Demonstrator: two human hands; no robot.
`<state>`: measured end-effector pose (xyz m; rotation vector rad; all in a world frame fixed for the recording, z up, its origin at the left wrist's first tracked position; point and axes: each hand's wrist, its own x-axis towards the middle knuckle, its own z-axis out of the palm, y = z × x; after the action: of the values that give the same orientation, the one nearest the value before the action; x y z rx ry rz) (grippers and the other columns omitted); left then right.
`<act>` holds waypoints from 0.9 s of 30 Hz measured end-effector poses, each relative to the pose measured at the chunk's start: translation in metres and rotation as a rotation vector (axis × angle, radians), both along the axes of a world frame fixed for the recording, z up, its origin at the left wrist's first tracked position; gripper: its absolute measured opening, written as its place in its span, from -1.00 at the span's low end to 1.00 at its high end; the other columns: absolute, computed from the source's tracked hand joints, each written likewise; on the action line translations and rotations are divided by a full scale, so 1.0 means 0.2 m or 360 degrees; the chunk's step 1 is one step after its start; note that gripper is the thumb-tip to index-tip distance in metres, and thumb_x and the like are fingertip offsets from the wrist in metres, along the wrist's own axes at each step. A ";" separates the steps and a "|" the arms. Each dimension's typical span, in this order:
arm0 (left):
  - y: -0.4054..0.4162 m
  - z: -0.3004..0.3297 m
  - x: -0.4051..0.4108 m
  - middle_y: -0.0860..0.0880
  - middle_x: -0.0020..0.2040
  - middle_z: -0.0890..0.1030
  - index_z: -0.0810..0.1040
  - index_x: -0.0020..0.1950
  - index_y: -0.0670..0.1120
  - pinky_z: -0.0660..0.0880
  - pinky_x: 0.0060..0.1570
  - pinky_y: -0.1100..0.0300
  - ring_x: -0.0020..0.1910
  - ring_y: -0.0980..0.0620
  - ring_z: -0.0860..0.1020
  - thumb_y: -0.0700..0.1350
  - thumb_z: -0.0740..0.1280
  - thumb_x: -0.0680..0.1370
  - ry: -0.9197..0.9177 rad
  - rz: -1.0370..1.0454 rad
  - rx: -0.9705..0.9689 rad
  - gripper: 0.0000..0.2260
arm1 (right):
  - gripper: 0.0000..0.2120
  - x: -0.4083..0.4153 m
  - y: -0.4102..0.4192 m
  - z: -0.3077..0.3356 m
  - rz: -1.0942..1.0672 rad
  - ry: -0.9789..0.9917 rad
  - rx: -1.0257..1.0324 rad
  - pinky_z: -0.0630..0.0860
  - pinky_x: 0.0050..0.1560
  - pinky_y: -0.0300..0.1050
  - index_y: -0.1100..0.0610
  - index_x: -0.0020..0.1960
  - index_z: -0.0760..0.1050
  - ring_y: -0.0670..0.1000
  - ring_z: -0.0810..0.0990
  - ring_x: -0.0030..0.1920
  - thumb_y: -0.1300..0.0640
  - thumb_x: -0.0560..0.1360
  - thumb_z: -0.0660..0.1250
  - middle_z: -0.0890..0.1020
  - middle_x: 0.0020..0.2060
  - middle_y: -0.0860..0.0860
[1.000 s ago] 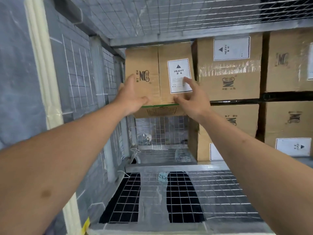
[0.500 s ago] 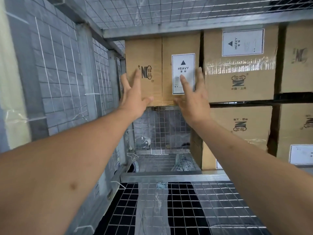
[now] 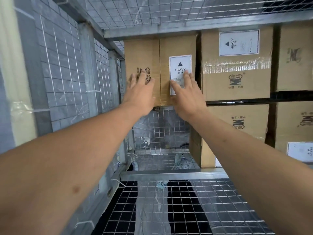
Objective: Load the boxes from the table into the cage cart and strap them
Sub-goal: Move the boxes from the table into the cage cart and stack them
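A brown cardboard box with a white HEAVY label sits in the top left slot of the cage cart, tight under the upper frame bar. My left hand lies flat on its front over a round printed logo. My right hand presses flat on the label with straight fingers. Below this box the slot is open down to the wire mesh back. To its right stand several stacked boxes, two of them with white labels.
The cart's wire mesh left wall runs close by my left arm. A mesh shelf spreads below my arms, over a dark floor. A metal crossbar marks the shelf's far edge.
The box has gone deeper into the top slot and sits level. My hands have shifted from gripping its lower edge to lying flat on its front.
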<state>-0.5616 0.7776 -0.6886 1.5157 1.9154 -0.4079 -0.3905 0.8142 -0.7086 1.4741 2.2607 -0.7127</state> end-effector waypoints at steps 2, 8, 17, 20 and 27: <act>0.03 0.06 -0.01 -0.16 0.69 0.04 0.14 0.68 0.02 -0.06 0.62 -0.22 0.65 -0.31 0.04 0.01 0.35 0.65 -0.0005 -0.0065 0.0033 -0.35 | -0.27 -0.01 0.01 0.08 -0.0034 0.0033 -0.0083 0.11 0.62 0.12 0.04 0.65 0.12 0.27 0.03 0.65 0.20 0.59 0.39 0.02 0.65 0.25; 0.04 0.40 -0.02 -0.14 0.64 0.22 0.18 0.67 -0.04 0.01 0.62 -0.23 0.59 -0.23 0.25 0.05 0.29 0.68 -0.0106 -0.0273 0.0157 -0.40 | -0.46 0.03 -0.02 0.47 -0.0054 0.0152 -0.0126 0.27 0.49 0.09 0.16 0.62 0.20 0.22 0.26 0.55 0.03 0.70 0.21 0.26 0.59 0.21; -0.03 1.19 0.06 -0.06 0.66 0.19 0.21 0.66 -0.01 0.11 0.58 -0.09 0.62 -0.13 0.17 0.16 0.12 0.71 -0.0152 -0.0492 0.0303 -0.46 | -0.49 0.18 -0.10 1.24 -0.0154 0.0234 0.0049 0.39 0.44 0.16 0.05 0.58 0.33 0.19 0.31 0.55 -0.14 0.70 0.13 0.35 0.57 0.11; -0.04 1.47 0.12 -0.03 0.67 0.16 0.19 0.67 0.02 0.11 0.61 -0.10 0.64 -0.13 0.14 0.18 0.12 0.71 -0.0149 -0.0487 0.0383 -0.45 | -0.47 0.25 -0.14 1.53 -0.0192 0.0255 0.0147 0.31 0.52 0.17 0.04 0.58 0.33 0.17 0.29 0.57 -0.17 0.70 0.11 0.34 0.58 0.11; -0.11 2.10 0.25 -0.04 0.64 0.23 0.22 0.66 -0.03 0.15 0.60 -0.13 0.61 -0.16 0.19 0.19 0.16 0.69 -0.0171 -0.0565 0.0615 -0.42 | -0.47 0.40 -0.25 2.22 -0.0272 0.0309 0.0283 0.17 0.59 0.11 0.03 0.59 0.34 0.16 0.21 0.61 -0.18 0.70 0.08 0.29 0.61 0.11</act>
<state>-0.5124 0.7561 -0.2686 2.0972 1.7069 -0.1029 -0.3110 0.7636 -0.2645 1.7684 2.4163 -0.7496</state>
